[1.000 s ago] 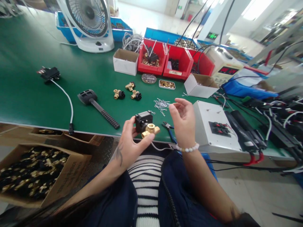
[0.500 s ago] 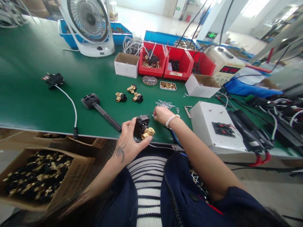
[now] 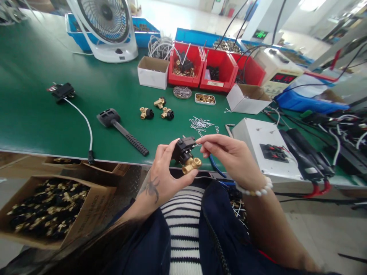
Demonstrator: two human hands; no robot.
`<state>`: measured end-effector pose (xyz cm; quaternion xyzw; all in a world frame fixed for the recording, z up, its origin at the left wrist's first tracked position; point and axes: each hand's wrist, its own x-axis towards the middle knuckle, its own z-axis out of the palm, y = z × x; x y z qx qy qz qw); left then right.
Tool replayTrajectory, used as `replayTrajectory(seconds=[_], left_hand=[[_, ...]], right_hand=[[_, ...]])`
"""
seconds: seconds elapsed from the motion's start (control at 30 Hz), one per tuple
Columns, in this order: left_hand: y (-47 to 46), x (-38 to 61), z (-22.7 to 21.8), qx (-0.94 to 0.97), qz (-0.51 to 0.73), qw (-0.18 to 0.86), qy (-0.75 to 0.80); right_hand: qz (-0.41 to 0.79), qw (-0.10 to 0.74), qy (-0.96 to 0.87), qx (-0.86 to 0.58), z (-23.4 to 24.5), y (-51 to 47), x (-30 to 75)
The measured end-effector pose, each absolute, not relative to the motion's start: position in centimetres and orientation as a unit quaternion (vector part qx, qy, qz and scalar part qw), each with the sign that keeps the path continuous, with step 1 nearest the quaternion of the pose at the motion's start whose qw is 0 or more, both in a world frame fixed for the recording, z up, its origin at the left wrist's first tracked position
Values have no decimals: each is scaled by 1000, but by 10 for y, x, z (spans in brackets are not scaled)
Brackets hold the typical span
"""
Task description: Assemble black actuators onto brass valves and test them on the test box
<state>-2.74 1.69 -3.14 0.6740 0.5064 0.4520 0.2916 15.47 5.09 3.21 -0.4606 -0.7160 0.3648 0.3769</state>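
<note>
My left hand [image 3: 168, 164] is closed around a brass valve [image 3: 191, 165] joined to a black plastic housing [image 3: 183, 147], just above the table's front edge. Between the thumb and forefinger of my right hand [image 3: 226, 151] is a small wire clip [image 3: 197, 145], its tip at the housing's right side. Whether the tip has gone into the housing, I cannot tell. Behind my right hand lies a loose pile of wire clips [image 3: 200, 123]. Several brass fittings with black caps [image 3: 167, 113] stand farther back on the green table [image 3: 120, 88].
A black mallet-like tool [image 3: 123, 131] lies left of my hands. On the right stands a grey box [image 3: 258, 152] beside an L-shaped metal key [image 3: 229, 130]. Red bins [image 3: 187, 80], white cartons [image 3: 153, 78] and a fan [image 3: 114, 53] line the back. A carton of fittings [image 3: 94, 206] sits lower left.
My right hand has come back from the clip pile to the black housing with a wire clip in its fingers. My left hand has shifted slightly right with the valve.
</note>
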Motion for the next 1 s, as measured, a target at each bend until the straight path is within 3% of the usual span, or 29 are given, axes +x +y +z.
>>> replayTrajectory(seconds=[0.2, 0.6, 0.8, 1.0], left_hand=[[3, -23, -6, 722, 465, 220, 464], [-2, -23, 4, 753, 447, 197, 441], [-2, -24, 6, 763, 435, 204, 432], [3, -25, -5, 759, 423, 226, 441]], right_hand=[[314, 399, -718, -477, 57, 14, 157], [163, 319, -824, -439, 75, 7, 156], [162, 279, -855, -406, 82, 14, 157], [181, 294, -851, -396, 64, 22, 152]])
